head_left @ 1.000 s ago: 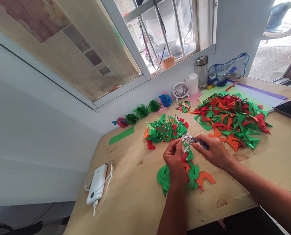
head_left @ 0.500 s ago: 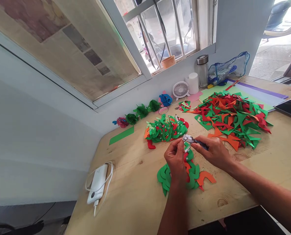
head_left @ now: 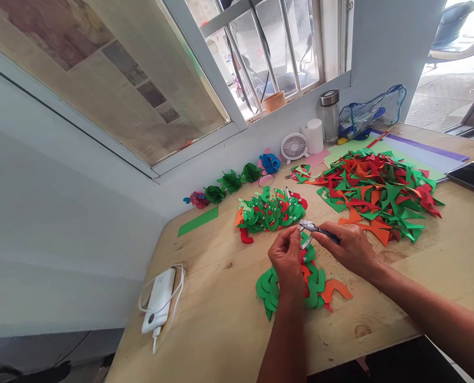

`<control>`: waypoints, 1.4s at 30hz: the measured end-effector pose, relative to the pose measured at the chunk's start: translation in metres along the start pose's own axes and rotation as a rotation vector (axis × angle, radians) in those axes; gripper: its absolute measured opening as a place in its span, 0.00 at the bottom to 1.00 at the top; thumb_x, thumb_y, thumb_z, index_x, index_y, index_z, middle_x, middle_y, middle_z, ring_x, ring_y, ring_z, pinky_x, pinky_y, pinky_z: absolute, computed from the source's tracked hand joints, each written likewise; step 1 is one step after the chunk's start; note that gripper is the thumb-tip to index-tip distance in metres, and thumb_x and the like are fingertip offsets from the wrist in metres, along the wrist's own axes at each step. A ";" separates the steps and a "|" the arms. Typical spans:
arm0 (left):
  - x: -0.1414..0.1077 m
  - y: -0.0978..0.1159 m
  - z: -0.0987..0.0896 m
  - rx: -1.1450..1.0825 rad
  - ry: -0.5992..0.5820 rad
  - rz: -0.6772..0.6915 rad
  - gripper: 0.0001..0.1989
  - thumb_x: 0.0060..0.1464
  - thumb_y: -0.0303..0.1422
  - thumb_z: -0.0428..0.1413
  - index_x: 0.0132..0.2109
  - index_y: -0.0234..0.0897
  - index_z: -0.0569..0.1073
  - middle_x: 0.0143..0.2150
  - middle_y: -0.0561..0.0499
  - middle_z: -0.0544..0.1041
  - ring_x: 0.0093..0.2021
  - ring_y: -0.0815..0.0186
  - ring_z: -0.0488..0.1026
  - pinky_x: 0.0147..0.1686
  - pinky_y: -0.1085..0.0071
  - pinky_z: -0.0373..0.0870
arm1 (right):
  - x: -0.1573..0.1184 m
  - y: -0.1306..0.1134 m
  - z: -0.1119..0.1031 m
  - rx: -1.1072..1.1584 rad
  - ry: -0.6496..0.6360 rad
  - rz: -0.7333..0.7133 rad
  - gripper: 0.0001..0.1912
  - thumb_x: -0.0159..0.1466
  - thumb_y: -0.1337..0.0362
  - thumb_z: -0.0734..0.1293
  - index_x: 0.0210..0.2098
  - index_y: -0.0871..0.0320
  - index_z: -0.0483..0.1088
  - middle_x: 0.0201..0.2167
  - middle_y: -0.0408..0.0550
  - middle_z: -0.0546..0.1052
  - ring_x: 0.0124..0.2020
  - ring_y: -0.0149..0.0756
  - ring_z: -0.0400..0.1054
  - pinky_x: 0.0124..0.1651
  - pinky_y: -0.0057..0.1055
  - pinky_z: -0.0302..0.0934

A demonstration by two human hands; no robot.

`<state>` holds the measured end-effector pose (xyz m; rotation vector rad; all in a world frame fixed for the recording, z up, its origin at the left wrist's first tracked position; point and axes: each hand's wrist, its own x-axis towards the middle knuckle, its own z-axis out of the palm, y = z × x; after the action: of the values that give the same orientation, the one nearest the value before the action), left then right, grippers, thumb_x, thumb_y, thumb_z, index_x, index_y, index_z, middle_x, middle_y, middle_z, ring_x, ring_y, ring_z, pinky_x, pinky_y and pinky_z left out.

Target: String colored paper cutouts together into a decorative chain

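Fingers, L hand: thumb + index fingers (head_left: 294, 239) of L hand (head_left: 284, 258) pinched tog. on white strip (head_left: 307, 242), just R of frame ctr.
Fingers, R hand: R hand (head_left: 350, 247) wrapped round dark handles of silver-tipped tool (head_left: 328, 234); whether its jaws are shut on paper, can't tell, too small.
White strip: some print on it; upper end at L fingertips, rest slants down past the tool tip, over lower pile.
Tool axis: long axis approx. horiz., tip pointing L + slightly up, towards L fingertips; strip's visible part lies crosswise to it.
Nearer hand: L, right by tip end; R sits back at handle end, to R.
Lower pile: curved green, red + orange pieces (head_left: 313, 298), lower ctr., under/beside L wrist; one orange arch (head_left: 338, 288) at its R edge.
Upper pile: green/red curved pieces w/ small white bits (head_left: 271, 210), ctr. of frame, just beyond L hand.
Scrap heap: green, red, orange offcuts (head_left: 380, 194), R of ctr., beyond R hand.
Bench (head_left: 213, 303), L side: white power bank (head_left: 158, 300) w/ cable, lower L; green paper (head_left: 198, 221) further up.
Back edge: paper flowers (head_left: 231, 181), small fan (head_left: 294, 147), bottle (head_left: 330, 118), clear pouch (head_left: 372, 113), upper ctr. to upper R; phone (head_left: 473, 178) at far R.
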<state>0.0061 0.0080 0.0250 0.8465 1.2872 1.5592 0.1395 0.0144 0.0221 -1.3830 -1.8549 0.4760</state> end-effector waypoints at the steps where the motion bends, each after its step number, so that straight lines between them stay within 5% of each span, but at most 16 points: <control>1: -0.001 0.001 0.000 0.002 0.000 -0.007 0.15 0.43 0.41 0.61 0.34 0.32 0.77 0.21 0.56 0.65 0.19 0.78 0.57 0.20 0.79 0.59 | 0.000 0.000 0.000 -0.013 0.008 -0.003 0.21 0.63 0.48 0.57 0.25 0.56 0.69 0.15 0.40 0.64 0.17 0.26 0.51 0.22 0.26 0.45; 22: -0.010 0.011 0.007 -0.002 0.057 -0.008 0.15 0.45 0.40 0.60 0.37 0.32 0.77 0.20 0.57 0.63 0.19 0.78 0.58 0.21 0.79 0.59 | -0.001 0.000 0.002 -0.187 0.083 -0.013 0.22 0.62 0.45 0.57 0.29 0.55 0.70 0.18 0.43 0.70 0.20 0.31 0.62 0.24 0.27 0.44; 42: 0.001 -0.008 -0.003 0.003 -0.102 0.016 0.17 0.46 0.42 0.59 0.39 0.33 0.76 0.22 0.55 0.67 0.21 0.77 0.60 0.20 0.80 0.57 | -0.002 -0.001 0.002 -0.225 0.117 -0.116 0.23 0.64 0.47 0.55 0.29 0.56 0.71 0.18 0.43 0.71 0.19 0.29 0.62 0.24 0.26 0.47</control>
<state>0.0052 0.0080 0.0168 0.9286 1.2129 1.5077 0.1374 0.0129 0.0205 -1.4065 -1.9240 0.1275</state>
